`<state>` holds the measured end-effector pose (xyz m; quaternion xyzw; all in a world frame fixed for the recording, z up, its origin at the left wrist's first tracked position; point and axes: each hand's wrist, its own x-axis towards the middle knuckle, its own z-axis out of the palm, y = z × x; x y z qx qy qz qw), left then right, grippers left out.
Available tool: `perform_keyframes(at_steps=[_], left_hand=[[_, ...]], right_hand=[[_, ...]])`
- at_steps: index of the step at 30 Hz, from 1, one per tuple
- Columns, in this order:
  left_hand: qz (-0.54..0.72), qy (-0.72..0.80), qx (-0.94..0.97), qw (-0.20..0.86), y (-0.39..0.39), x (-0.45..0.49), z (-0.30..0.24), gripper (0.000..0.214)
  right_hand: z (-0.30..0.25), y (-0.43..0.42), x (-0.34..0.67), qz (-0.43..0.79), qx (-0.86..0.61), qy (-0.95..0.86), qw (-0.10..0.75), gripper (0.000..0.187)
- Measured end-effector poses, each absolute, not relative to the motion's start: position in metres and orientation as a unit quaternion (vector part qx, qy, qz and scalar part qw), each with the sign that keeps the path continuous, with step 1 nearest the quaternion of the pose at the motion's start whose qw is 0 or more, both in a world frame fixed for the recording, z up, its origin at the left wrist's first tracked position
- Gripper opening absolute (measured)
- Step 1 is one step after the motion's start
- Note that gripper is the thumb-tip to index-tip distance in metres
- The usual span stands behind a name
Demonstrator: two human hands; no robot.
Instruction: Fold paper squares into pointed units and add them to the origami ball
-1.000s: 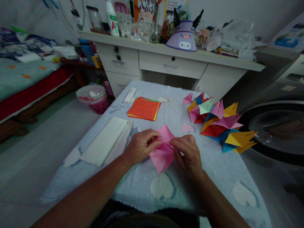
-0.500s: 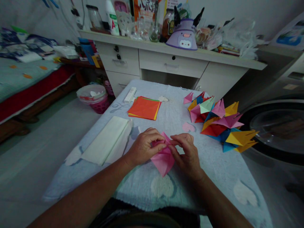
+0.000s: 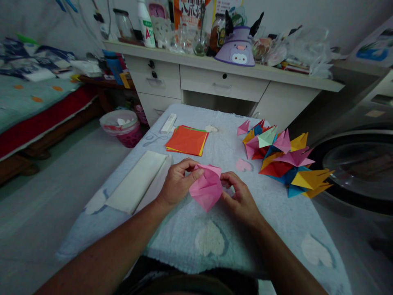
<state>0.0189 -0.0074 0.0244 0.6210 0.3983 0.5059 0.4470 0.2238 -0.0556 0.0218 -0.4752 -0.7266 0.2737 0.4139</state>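
Observation:
A partly folded sheet of pink origami paper (image 3: 207,188) is held up over the cloth-covered table. My left hand (image 3: 178,182) pinches its upper left edge between thumb and fingers. At the paper's right edge is my right hand (image 3: 238,192), its fingers curled; the fingertips are partly hidden behind the paper, so whether they grip it is unclear. Beyond my hands lies a stack of square paper (image 3: 187,140), orange on top with yellow and green edges below. To the right sits a cluster of folded paper cranes (image 3: 281,155) in several colours.
A folded whitish cloth or paper (image 3: 138,180) lies left of my hands, and a small white box (image 3: 168,123) behind it. The table (image 3: 215,258) stands before a white desk (image 3: 224,80) crowded with jars and bags. A pink bin (image 3: 123,127) is on the floor, a washing machine (image 3: 362,164) at right.
The pink paper has been lifted and turned, moving slightly away from me. My left thumb now lies on its upper edge. My right hand has shifted from the paper's top to its right side.

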Motion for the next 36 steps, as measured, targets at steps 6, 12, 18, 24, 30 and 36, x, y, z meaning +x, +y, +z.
perform_keyframes(at_steps=[6,12,18,24,30,36], left_hand=[[0.475,0.414,0.648,0.428,-0.009,0.02,0.027,0.014],[0.423,0.422,0.706,0.379,-0.007,0.023,0.031,0.012],[0.394,0.424,0.736,0.352,-0.007,0.023,0.031,0.012],[0.372,0.422,0.739,0.37,-0.006,0.022,0.031,0.014],[0.405,0.417,0.688,0.434,-0.004,0.019,0.031,0.017],[0.473,0.4,0.593,0.514,-0.004,0.02,0.024,0.019]], right_hand=[[0.02,-0.059,0.22,0.188,-0.439,-0.735,0.481,0.032],[0.015,-0.056,0.22,0.097,-0.398,-0.807,0.425,0.027],[0.018,-0.059,0.222,0.114,-0.412,-0.826,0.368,0.027],[0.027,-0.064,0.221,0.172,-0.413,-0.813,0.372,0.022],[0.026,-0.066,0.221,0.228,-0.431,-0.755,0.438,0.026],[0.019,-0.063,0.219,0.333,-0.501,-0.668,0.438,0.05]])
